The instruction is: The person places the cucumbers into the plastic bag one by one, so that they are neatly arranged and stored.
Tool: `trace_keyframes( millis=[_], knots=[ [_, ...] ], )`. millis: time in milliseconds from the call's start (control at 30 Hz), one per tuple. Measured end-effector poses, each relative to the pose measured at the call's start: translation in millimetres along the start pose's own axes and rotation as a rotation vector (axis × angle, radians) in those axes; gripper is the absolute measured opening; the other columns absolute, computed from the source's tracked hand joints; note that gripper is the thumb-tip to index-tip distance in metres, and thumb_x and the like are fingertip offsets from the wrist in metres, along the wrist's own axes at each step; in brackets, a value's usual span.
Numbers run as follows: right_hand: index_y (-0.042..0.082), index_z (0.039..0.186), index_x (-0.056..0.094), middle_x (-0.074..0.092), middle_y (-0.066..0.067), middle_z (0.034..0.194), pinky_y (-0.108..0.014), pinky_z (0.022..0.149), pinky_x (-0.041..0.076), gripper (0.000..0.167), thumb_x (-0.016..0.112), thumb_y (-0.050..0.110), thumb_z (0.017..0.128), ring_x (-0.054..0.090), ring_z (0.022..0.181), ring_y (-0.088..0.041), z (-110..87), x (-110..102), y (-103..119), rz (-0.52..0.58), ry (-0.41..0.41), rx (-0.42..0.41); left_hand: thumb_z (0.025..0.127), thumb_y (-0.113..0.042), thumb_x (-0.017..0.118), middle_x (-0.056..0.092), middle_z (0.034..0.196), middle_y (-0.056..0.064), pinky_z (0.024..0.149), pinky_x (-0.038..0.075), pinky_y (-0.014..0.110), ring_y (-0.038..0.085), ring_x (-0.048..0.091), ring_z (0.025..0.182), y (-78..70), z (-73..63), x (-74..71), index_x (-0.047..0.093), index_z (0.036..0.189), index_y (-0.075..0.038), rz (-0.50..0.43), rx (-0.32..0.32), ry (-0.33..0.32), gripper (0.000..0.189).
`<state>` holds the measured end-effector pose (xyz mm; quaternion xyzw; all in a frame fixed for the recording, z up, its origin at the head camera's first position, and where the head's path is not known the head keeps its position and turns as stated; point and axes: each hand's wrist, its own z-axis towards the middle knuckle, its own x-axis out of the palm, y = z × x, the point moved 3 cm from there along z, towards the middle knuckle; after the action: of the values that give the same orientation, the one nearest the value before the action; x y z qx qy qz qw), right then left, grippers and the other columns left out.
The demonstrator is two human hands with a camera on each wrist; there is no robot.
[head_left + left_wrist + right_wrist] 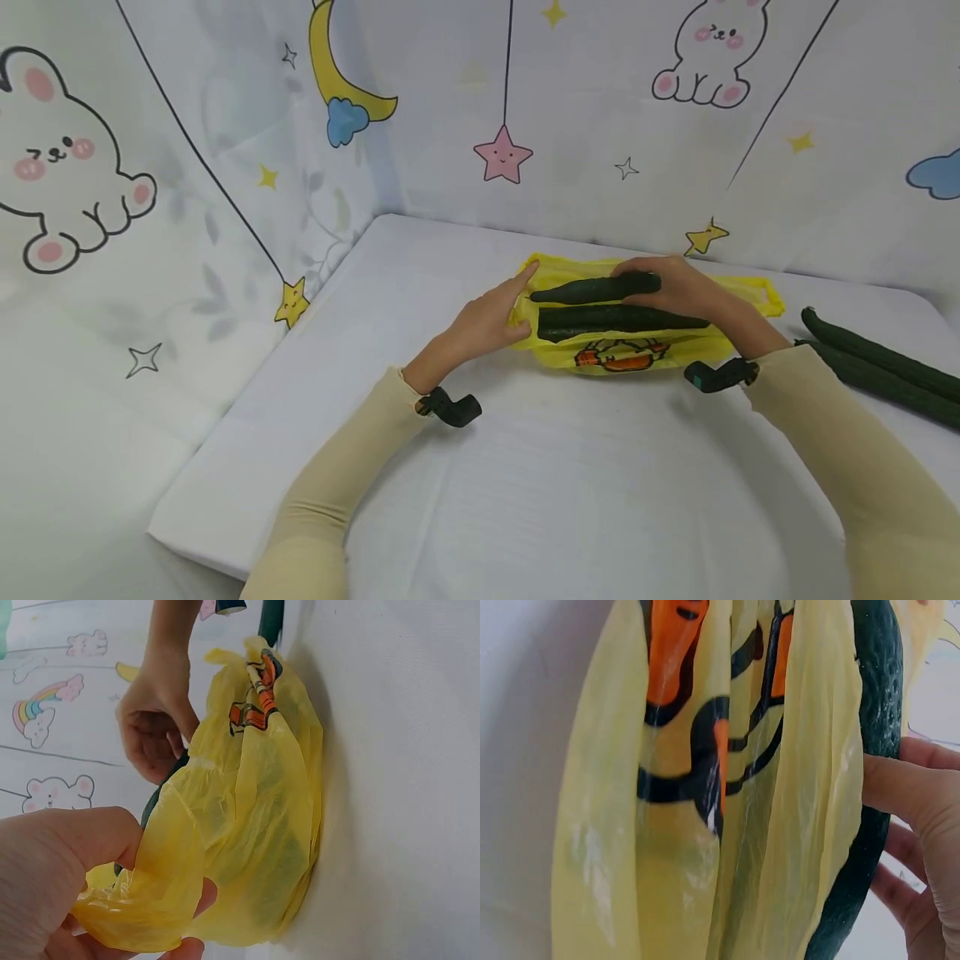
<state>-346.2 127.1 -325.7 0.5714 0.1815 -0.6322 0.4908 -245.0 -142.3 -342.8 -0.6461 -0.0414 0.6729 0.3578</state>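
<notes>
The head view shows a white tabletop (525,500) reaching back to a pale backdrop (435,100) printed with bears, stars and a crescent moon; near the tabletop's far edge sits a yellow bag (555,360), its mouth facing up; one cucumber (615,318) lies in that mouth, and the held cucumber (577,289) is alongside it on the far side, the grip of the right hand (678,283) curled round its right end; the left hand (491,321) is at the bag's left end; two more cucumbers (877,348) rest on the tabletop to the right; the left wrist view has the left grip pinching the bag's edge between thumb and fingers, the backdrop showing a rainbow print (45,709); the right wrist view shows thumb and fingers round dark green skin, beside the bag's orange and black print (679,660).
</notes>
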Motion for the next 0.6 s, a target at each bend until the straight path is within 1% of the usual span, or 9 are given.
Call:
trace_keyframes(
  millis=[67,200,300,333,500,600],
  knots=[
    [0.001,0.119,0.064,0.066,-0.015,0.119,-0.048,0.091,0.047,0.042,0.078,0.001,0.079,0.060,0.111,-0.034,-1.7,-0.3,-4.2,0.011,0.022,0.039,0.091,-0.014,0.058,0.031,0.157,0.011,0.056,0.041,0.027,0.026,0.053,0.121,-0.4,-0.1,0.0,0.011,0.158,-0.015,0.001,0.001,-0.005,0.082],
    [0.000,0.120,0.063,0.065,-0.017,0.121,-0.051,0.093,0.045,0.042,0.077,0.001,0.080,0.058,0.114,-0.036,-6.9,-2.5,-11.2,0.021,0.036,0.095,0.091,-0.014,0.057,0.029,0.158,0.010,0.057,0.041,0.028,0.026,0.052,0.122,-2.1,-0.4,-0.4,0.011,0.158,-0.015,-0.001,0.006,-0.014,0.081],
    [-0.002,0.121,0.062,0.063,-0.020,0.122,-0.053,0.094,0.044,0.042,0.075,0.000,0.082,0.056,0.115,-0.039,-10.2,-4.5,-13.6,0.037,0.045,0.123,0.091,-0.014,0.056,0.029,0.158,0.010,0.057,0.041,0.028,0.025,0.053,0.117,-3.1,-0.3,-0.5,0.011,0.158,-0.015,-0.002,0.012,-0.019,0.081],
    [-0.002,0.122,0.062,0.063,-0.021,0.123,-0.054,0.094,0.044,0.042,0.074,0.000,0.082,0.056,0.115,-0.040,-10.8,-4.8,-13.8,0.041,0.048,0.121,0.091,-0.014,0.056,0.029,0.158,0.010,0.056,0.040,0.028,0.025,0.054,0.114,-3.4,-0.5,-0.6,0.011,0.158,-0.015,-0.003,0.013,-0.020,0.081],
    [-0.004,0.123,0.061,0.062,-0.023,0.124,-0.054,0.095,0.044,0.042,0.073,0.001,0.084,0.055,0.117,-0.041,-6.3,-4.8,-14.2,0.056,0.096,0.155,0.091,-0.014,0.056,0.030,0.158,0.011,0.057,0.040,0.028,0.024,0.054,0.106,-5.3,-1.8,-1.7,0.012,0.158,-0.016,-0.002,0.017,-0.025,0.080],
    [-0.004,0.125,0.061,0.061,-0.023,0.126,-0.054,0.096,0.043,0.041,0.072,0.003,0.086,0.054,0.119,-0.041,-2.3,-4.9,-15.7,0.062,0.148,0.194,0.091,-0.014,0.056,0.030,0.158,0.011,0.056,0.039,0.028,0.024,0.054,0.106,-6.8,-2.6,-2.4,0.012,0.158,-0.016,-0.006,0.021,-0.030,0.080]
  ],
)
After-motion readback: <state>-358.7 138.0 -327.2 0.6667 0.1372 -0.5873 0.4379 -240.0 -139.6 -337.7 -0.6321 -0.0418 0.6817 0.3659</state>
